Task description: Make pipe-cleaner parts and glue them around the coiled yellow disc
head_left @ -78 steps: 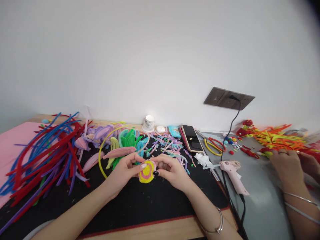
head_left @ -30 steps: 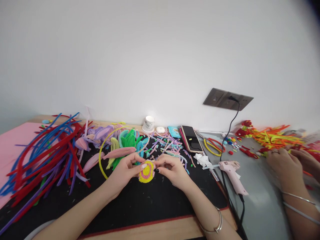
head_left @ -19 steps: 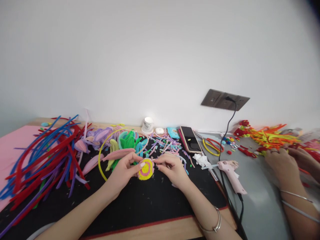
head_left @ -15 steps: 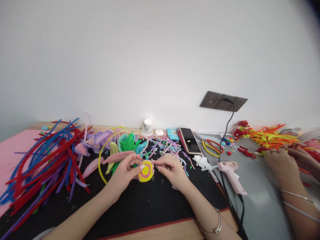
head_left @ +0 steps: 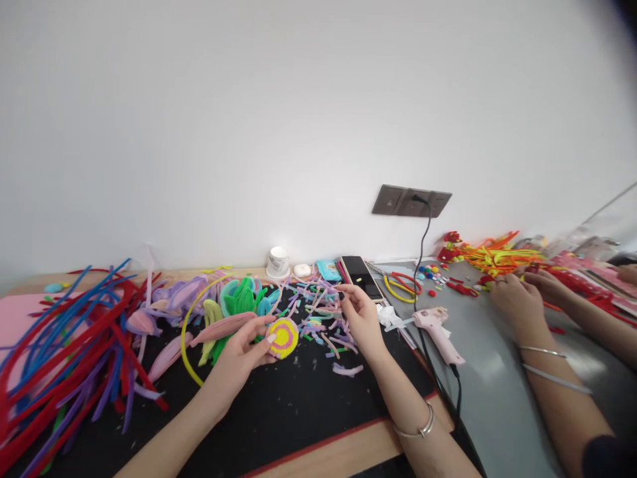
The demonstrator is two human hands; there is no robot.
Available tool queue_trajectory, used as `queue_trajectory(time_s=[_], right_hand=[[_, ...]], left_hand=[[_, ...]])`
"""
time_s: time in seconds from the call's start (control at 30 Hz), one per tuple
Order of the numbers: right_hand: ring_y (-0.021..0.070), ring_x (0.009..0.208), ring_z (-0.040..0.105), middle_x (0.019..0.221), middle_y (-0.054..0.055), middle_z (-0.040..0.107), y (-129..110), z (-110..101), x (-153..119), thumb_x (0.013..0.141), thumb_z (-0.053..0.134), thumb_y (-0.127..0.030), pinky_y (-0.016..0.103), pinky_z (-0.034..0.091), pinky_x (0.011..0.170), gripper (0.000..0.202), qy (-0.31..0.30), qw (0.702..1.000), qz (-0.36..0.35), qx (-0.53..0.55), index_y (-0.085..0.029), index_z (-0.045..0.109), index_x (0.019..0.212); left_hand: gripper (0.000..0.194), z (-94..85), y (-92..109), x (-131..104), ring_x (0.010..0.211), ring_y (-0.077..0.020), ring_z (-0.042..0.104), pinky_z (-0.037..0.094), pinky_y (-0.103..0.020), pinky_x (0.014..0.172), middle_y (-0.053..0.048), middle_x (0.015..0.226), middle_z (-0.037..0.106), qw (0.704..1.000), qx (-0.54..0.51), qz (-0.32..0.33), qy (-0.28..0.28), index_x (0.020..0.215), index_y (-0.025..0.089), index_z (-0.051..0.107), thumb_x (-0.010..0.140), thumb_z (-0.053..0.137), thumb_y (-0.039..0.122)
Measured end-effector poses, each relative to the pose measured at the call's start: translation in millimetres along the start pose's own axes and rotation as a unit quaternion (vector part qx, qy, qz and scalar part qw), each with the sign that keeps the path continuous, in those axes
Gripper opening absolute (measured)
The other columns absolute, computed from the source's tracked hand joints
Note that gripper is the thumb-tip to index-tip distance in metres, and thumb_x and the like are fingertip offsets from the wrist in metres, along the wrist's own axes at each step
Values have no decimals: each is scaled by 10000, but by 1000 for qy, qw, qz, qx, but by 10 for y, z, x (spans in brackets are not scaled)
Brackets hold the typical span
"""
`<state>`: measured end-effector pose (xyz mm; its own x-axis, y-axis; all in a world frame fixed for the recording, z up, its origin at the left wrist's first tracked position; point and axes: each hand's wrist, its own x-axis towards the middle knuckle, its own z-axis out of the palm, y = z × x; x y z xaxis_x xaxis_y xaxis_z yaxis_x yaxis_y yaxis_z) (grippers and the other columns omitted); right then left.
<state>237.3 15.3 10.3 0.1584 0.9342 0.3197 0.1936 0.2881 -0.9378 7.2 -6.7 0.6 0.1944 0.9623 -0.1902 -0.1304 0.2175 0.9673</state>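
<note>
A round disc with yellow and pink rings is pinched between the thumb and fingers of my left hand, above the black mat. My right hand is to the right of the disc, over a scatter of short pastel pipe cleaner pieces. Its thumb and index finger are close together at the pile's edge; whatever may lie between them is too small to make out. Green leaf shapes and a long pink petal lie behind my left hand.
Long red and blue pipe cleaners spread at the left. A paper cup and phone stand near the wall. Scissors and a corded glue gun lie right. Another person's hands handle red pieces farther right.
My right hand has moved away from the disc to the pastel pieces, uncovering part of the pile. My left hand still holds the disc. The view has shifted to the right.
</note>
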Motion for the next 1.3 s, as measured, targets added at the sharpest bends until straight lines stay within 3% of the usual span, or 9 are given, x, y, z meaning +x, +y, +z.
queue_trajectory(time_s=[0.17, 0.27, 0.43, 0.53, 0.7, 0.93, 1.1, 1.2, 1.3], right_hand=[[143, 609, 547, 748, 34, 602, -64, -318, -241, 757, 415, -138, 264, 441, 586, 255, -30, 987, 16, -157, -155, 616, 914], [178, 718, 600, 839, 63, 644, -170, -662, -415, 769, 429, -187, 285, 467, 647, 248, 8, 970, 28, -243, -159, 618, 927], [230, 838, 614, 1056, 121, 627, -224, -1431, -538, 777, 490, -323, 328, 466, 729, 353, 123, 863, 104, -479, -146, 584, 1069], [296, 1045, 560, 1115, 194, 599, -86, -1744, -548, 778, 511, -314, 361, 426, 846, 429, 95, 790, 176, -579, -77, 555, 1133], [286, 1046, 576, 1124, 206, 600, 92, -1815, -480, 803, 472, -264, 327, 420, 836, 460, 34, 754, 251, -606, -51, 492, 1211], [332, 883, 638, 994, 246, 639, -18, -1712, -305, 724, 529, -283, 325, 438, 630, 481, 35, 724, 335, -601, -29, 494, 1131], [308, 798, 636, 885, 191, 659, -213, -1643, -377, 710, 533, -407, 333, 444, 623, 513, 166, 764, 267, -563, -91, 519, 1114], [220, 626, 593, 741, 85, 640, -353, -1499, -494, 701, 527, -390, 285, 424, 537, 429, 178, 868, 162, -436, -135, 548, 1046], [148, 497, 497, 611, 17, 576, -435, -1222, -614, 712, 543, -384, 246, 380, 453, 364, 90, 954, 127, -255, -146, 573, 985]], left_hand=[[424, -3, -26, 5, 768, -178, 638, 530, -288, 697, -70, 1050, 649, 999, -28, -28, -15, 1005, 171, 620, 632, 744, 329], [371, -5, -49, -3, 805, -200, 650, 530, -302, 706, -52, 982, 665, 998, -42, -42, -24, 945, 183, 615, 627, 749, 319], [366, 11, -59, -35, 776, -199, 669, 525, -311, 708, -22, 850, 681, 995, -64, -66, -44, 901, 201, 542, 619, 754, 300], [412, 17, -55, -58, 813, -197, 677, 517, -300, 738, -33, 899, 686, 993, -69, -62, -72, 1009, 216, 504, 670, 723, 302], [529, 24, -13, -92, 842, -213, 679, 509, -312, 754, -63, 979, 677, 993, -59, -61, -79, 1123, 219, 484, 659, 721, 312], [524, 24, 21, -110, 835, -214, 675, 505, -322, 757, -69, 998, 674, 994, -53, -46, -78, 1130, 216, 537, 652, 716, 333], [457, 3, -7, -87, 742, -173, 669, 509, -278, 691, -44, 908, 678, 994, -55, -48, -75, 1094, 207, 553, 684, 705, 340], [424, 0, -22, -78, 699, -146, 661, 502, -246, 654, -33, 884, 676, 994, -65, -54, -71, 1077, 203, 549, 705, 699, 341], [400, 2, -28, -75, 685, -137, 655, 497, -236, 639, -30, 863, 673, 994, -67, -57, -63, 1061, 196, 549, 721, 690, 353]])
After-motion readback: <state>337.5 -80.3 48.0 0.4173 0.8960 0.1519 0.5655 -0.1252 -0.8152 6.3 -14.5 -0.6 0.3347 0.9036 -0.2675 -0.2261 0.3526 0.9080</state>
